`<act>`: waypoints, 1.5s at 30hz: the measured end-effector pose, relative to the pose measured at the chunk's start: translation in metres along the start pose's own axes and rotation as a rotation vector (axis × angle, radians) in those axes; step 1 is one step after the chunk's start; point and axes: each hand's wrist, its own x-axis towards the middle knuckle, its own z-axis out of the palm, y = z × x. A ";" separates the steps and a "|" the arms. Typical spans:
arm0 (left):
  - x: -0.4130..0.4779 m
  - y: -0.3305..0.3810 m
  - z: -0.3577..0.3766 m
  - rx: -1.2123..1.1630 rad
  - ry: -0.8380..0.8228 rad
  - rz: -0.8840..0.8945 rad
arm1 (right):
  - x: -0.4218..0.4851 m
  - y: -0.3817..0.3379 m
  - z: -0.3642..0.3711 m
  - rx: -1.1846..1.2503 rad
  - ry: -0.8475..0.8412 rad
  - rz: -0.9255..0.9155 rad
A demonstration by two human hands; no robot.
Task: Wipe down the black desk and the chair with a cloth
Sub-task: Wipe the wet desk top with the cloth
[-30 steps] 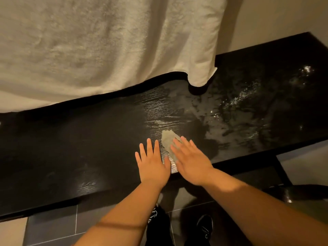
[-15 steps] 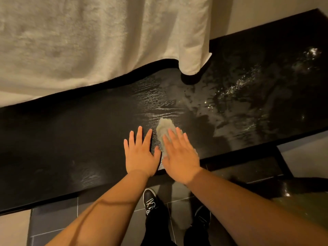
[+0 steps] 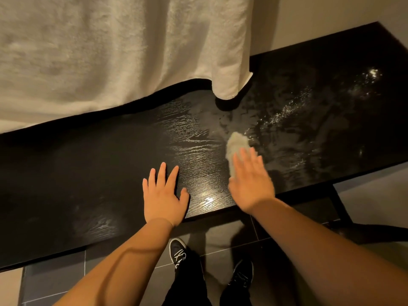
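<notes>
Right hand (image 3: 251, 182) lies palm-down on the table (image 3: 88, 173), a little blurred, its fingers straight and close together, pressing a small pale cloth (image 3: 235, 146) against the black top. The cloth sits toward the right half of the table, nearer its front edge than its back. Its far end pokes out past the fingertips and its left side shows along the index finger, while the rest is hidden under the palm. No finger curls round it.

Left hand (image 3: 164, 195) rests flat on the table near the front edge, fingers spread and thumb out to the side, holding nothing and well apart from the cloth. Bare wood grain catching the light lies between the two hands.

On the right part of the table, beyond the cloth, wet smears and glinting droplets (image 3: 287, 113) cover the surface. At the table's back edge a cream towel (image 3: 110, 51) hangs down, and its lower corner touches the top. Below the front edge, two black shoes (image 3: 177, 252) stand on the grey tiled floor (image 3: 55, 279)
</notes>
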 end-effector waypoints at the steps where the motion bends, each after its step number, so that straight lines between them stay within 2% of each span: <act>1: 0.000 0.000 0.000 -0.004 0.001 -0.001 | -0.004 -0.011 0.004 -0.012 -0.024 -0.098; 4: 0.000 0.000 -0.001 -0.004 0.001 -0.007 | -0.009 -0.008 0.005 -0.009 -0.082 -0.329; 6: 0.000 0.000 -0.001 -0.001 -0.003 -0.003 | -0.005 0.020 0.000 -0.025 -0.047 -0.343; 11: 0.001 0.001 -0.002 -0.005 0.005 -0.001 | 0.000 0.085 -0.016 0.026 0.008 0.001; 15: 0.001 0.002 -0.003 -0.006 0.000 -0.003 | 0.000 0.045 -0.009 0.048 0.035 0.094; 18: 0.001 0.002 -0.002 0.005 0.003 -0.004 | -0.010 0.018 -0.002 0.055 -0.041 -0.110; 21: 0.000 0.001 -0.001 0.008 0.009 -0.001 | -0.008 0.045 -0.009 0.024 -0.067 -0.304; 23: 0.000 0.001 -0.001 0.004 0.011 -0.001 | 0.003 0.077 -0.013 -0.037 0.005 -0.227; 26: 0.000 0.001 0.001 0.007 0.011 -0.006 | 0.011 0.108 -0.024 0.022 0.005 0.043; 29: 0.001 0.000 0.001 -0.007 0.015 -0.004 | 0.013 0.074 -0.019 0.024 0.086 0.153; 31: 0.001 0.001 0.000 -0.012 0.017 -0.007 | 0.011 0.035 -0.008 0.011 0.085 0.037; 33: 0.001 0.002 0.000 -0.006 0.012 -0.008 | 0.006 0.006 0.004 0.010 -0.005 -0.137; 35: 0.001 0.000 0.000 -0.010 0.005 -0.011 | 0.006 0.007 0.005 0.025 -0.072 -0.277; 37: 0.001 0.000 0.000 -0.011 0.006 -0.007 | 0.009 0.030 -0.001 -0.023 -0.057 -0.344; 38: 0.001 0.000 -0.001 -0.006 0.006 -0.004 | 0.014 0.046 -0.005 -0.043 -0.024 -0.309; 41: 0.001 0.000 0.000 0.002 0.010 -0.006 | 0.024 0.088 -0.018 0.012 0.025 -0.041; 43: 0.001 0.001 0.001 -0.005 0.013 -0.011 | 0.026 0.081 -0.020 0.028 0.038 0.078; 45: 0.001 0.001 0.001 -0.009 0.015 -0.010 | 0.026 0.055 -0.016 0.025 0.072 0.101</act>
